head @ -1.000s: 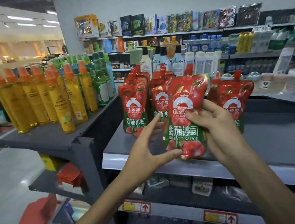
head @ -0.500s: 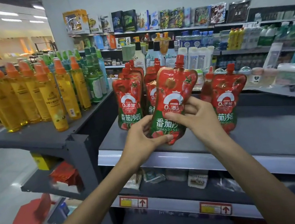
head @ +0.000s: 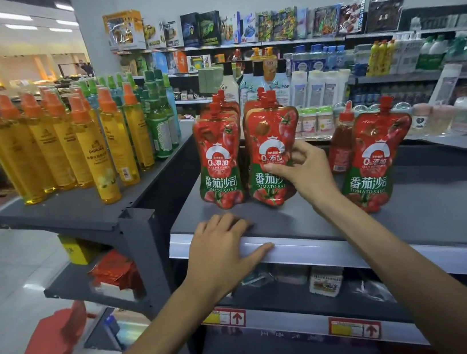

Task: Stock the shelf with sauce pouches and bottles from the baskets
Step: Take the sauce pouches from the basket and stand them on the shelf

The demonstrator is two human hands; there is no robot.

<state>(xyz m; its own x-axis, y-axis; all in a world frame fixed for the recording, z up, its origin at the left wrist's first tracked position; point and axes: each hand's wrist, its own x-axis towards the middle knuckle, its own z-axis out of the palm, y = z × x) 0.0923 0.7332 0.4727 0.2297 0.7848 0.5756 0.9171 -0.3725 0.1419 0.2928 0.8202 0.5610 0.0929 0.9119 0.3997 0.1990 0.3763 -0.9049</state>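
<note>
One tomato pouch [head: 267,148] stands on the shelf [head: 413,226] at twelve o'clock. My right hand [head: 306,172] pinches its three-o'clock edge; my left hand [head: 221,250] rests flat, holding nothing. I judge it floppy and slippery: better to hold it near the spout [head: 270,98].

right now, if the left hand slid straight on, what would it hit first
Likely the foot of the leftmost front sauce pouch, just beyond the left hand on the shelf; bare shelf lies between, depth unclear.
</note>
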